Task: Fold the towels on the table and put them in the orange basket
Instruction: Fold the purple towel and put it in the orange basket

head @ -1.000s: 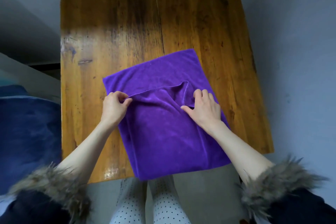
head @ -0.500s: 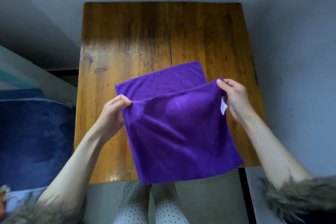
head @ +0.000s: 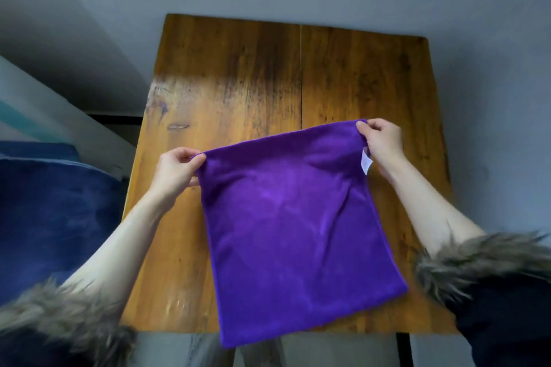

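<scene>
Pinching purple towel's (head: 295,226) far corners: left hand (head: 176,171), right hand (head: 381,140); near edge apparently overhangs table (head: 238,74).

Purple towel (head: 298,223) hides the table (head: 238,74) middle; fur cuffs (head: 477,262) blurry, cropped at the bottom corners.

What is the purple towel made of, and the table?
The purple towel looks like soft, plush microfibre: it has a velvety sheen and drapes limply. The table looks like varnished wood: brown grain, a plank seam and glossy reflections, with worn patches.
</scene>
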